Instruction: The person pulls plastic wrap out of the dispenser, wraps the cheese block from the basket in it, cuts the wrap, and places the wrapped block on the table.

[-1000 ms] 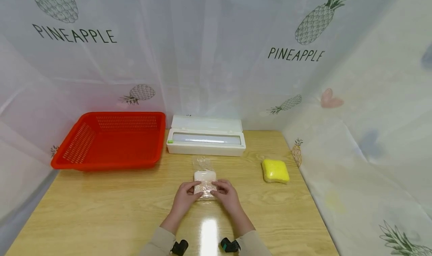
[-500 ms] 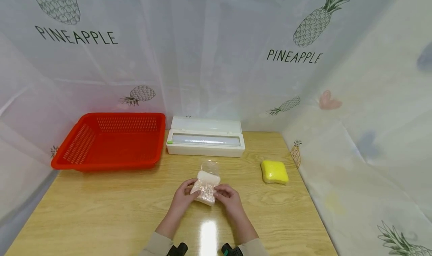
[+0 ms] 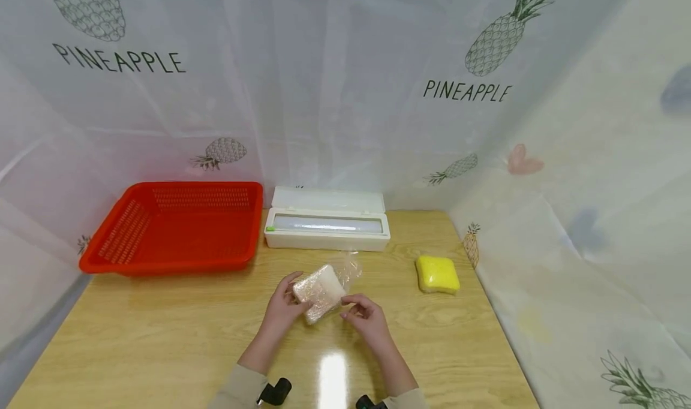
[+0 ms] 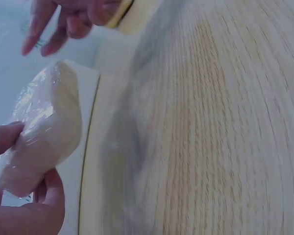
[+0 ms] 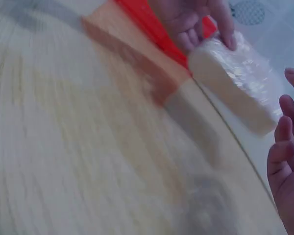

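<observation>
A pale, rounded block [image 3: 320,294] wrapped in crinkled clear film is tilted over the middle of the table. My left hand [image 3: 282,306] grips its left side, thumb [image 4: 5,139] on one face and fingers behind. A loose flap of clear film [image 3: 349,267] sticks out from the block's far right corner. Beside the block's right edge is my right hand [image 3: 370,320], its thumb and forefinger apart. In the right wrist view this hand [image 5: 290,161] has loosely bent fingers, with a gap between them and the block.
Behind the hands stands a white film dispenser box [image 3: 327,241], its lid raised and a roll inside. A red plastic basket [image 3: 173,264] is at the back left. Toward the right lies a yellow, film-covered block [image 3: 437,274]. Pineapple-print sheets [image 3: 324,97] hang around the wooden table [image 3: 162,349].
The wrapped block has been lifted and turned clockwise, its film flap now pointing to the far right. My left hand has moved up and left with it; my right fingers have come off it.
</observation>
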`<state>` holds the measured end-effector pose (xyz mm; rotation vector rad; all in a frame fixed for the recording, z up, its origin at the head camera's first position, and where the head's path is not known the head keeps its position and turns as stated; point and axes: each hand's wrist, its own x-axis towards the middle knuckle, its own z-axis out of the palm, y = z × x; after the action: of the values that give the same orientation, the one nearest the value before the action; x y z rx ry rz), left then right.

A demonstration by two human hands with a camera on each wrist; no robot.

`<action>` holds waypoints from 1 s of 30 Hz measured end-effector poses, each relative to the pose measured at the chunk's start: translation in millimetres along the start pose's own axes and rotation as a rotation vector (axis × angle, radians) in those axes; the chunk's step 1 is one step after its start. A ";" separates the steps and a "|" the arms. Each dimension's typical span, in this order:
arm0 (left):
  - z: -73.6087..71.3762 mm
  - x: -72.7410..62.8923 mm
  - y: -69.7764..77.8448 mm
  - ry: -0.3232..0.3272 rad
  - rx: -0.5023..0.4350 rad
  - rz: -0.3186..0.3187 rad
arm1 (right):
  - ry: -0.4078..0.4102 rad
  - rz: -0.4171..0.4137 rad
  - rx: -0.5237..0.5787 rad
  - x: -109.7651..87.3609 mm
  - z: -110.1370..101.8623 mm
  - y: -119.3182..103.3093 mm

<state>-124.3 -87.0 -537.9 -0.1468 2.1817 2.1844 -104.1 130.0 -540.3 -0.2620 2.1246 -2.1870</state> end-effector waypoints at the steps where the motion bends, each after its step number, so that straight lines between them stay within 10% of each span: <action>1: -1.0 0.7 0.5 0.009 -0.013 -0.010 | 0.005 0.016 -0.013 1.2 -0.1 -4.5; 10: -3.2 5.8 18.5 -0.009 -0.018 -0.045 | -0.057 -0.046 -0.188 18.8 3.1 -65.4; 22: 1.1 16.9 35.0 -0.254 0.054 0.023 | -0.315 0.024 -0.192 46.2 1.7 -57.9; 30: 0.6 24.3 22.1 -0.187 0.110 -0.012 | -0.223 0.106 -0.222 45.3 5.0 -49.0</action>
<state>-150.8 -87.2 -518.4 0.0467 2.1827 1.9765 -144.8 118.8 -488.3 -0.3790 2.1977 -1.7748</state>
